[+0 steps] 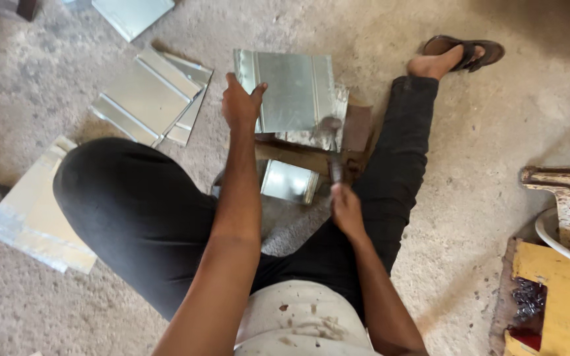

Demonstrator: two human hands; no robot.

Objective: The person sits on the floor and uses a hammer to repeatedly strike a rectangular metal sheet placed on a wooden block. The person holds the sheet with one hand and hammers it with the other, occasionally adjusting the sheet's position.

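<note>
I sit on a concrete floor with my legs spread. My left hand [241, 104] grips the left edge of a shiny folded sheet-metal piece [295, 89] that lies over a rusty iron bar [301, 157]. My right hand [344, 206] holds the handle of a hammer [332, 142], whose head rests near the sheet's lower right corner. A second metal piece [289, 181] lies under the bar, close to my lap.
Stacked folded metal sheets [150, 97] lie to the left, another sheet [133, 14] at the top, and flat pale sheets [34, 211] beside my left knee. My sandalled foot [460, 54] is at upper right. A yellow wooden frame [559, 290] and a metal stand [565, 188] are on the right.
</note>
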